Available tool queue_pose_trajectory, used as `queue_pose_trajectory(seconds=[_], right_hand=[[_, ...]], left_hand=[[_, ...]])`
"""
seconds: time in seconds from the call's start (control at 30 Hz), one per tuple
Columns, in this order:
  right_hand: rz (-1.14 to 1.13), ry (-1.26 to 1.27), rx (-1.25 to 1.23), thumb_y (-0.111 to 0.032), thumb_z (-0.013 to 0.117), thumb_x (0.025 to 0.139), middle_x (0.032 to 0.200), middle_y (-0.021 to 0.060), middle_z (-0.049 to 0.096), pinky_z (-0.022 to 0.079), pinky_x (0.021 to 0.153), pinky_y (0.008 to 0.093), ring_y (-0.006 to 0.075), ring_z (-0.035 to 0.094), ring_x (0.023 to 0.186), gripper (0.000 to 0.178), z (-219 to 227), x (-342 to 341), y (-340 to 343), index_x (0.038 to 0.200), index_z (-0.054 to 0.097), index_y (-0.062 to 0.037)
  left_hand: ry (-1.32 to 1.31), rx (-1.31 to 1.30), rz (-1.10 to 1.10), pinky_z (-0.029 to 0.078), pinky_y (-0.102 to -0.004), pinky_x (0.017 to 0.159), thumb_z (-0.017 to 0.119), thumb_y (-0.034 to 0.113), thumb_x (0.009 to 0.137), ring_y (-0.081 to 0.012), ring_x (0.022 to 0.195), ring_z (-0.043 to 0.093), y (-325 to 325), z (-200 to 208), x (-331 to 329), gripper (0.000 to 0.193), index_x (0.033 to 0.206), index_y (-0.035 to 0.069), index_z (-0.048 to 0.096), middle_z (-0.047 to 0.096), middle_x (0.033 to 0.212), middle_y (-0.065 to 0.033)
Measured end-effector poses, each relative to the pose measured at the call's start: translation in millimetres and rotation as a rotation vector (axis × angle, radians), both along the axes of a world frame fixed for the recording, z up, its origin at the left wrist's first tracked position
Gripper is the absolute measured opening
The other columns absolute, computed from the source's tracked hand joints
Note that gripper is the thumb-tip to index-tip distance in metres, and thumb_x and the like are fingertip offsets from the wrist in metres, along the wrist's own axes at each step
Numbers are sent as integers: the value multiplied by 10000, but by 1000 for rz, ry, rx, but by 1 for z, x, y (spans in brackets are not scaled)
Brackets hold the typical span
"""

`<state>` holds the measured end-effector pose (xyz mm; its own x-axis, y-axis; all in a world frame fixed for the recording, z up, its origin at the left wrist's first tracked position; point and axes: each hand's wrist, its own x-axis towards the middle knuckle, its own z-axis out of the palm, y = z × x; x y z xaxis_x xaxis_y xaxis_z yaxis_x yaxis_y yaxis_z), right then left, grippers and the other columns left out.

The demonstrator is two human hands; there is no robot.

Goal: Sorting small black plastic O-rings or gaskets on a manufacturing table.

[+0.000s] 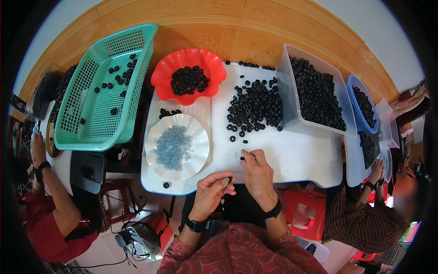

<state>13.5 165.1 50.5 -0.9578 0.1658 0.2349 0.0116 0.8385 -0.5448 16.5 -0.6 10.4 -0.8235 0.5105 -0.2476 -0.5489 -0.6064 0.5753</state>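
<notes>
My left hand (211, 192) is closed just off the table's near edge, its fingertips pinched around a small dark piece (230, 179) that is mostly hidden. Over the white table edge, my right hand (258, 177) pinches a small black part (242, 158) between thumb and forefinger. Just beyond it lie a few tiny clear pieces (236, 154) and a single black part (245, 141). A loose heap of black ring-shaped parts (255, 106) spreads farther back. Left of my hands, a white scalloped plate (200, 157) holds many small bluish clear pieces (173, 148).
A red wavy bowl (159, 73) and a clear bin (292, 109), both with black parts, stand behind. At left is a green basket (68, 139); at right, a blue basket (358, 116). People sit either side, near a red stool (315, 230).
</notes>
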Motion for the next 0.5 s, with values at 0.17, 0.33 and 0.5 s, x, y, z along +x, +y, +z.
queue_pose_trajectory(seconds=[0.17, 0.33, 0.5], right_hand=[[57, 73, 104, -32, 638, 821, 907, 112, 570, 499, 607, 383, 312, 620, 719, 223, -13, -1, 4, 1044, 622, -36], [27, 47, 51, -11, 612, 824, 910, 118, 556, 500, 607, 392, 318, 607, 719, 226, -11, 3, 3, 1049, 604, -29], [9, 65, -238, 13, 590, 845, 897, 135, 562, 497, 589, 357, 296, 612, 694, 198, -4, 11, 1, 1041, 607, -10]], left_hand=[[-2, 9, 17, 574, -343, 787, 519, 39, 957, -173, 857, 662, 1, 1, 0, 245, 1179, -29, 599, 654, 1066, -152], [-21, 126, 30, 568, -389, 843, 490, 38, 965, -212, 914, 663, 0, 1, -2, 265, 1199, -49, 578, 627, 1136, -194], [-29, 166, 38, 560, -409, 873, 472, 38, 971, -234, 954, 660, 0, 6, -3, 280, 1221, -53, 557, 607, 1175, -216]])
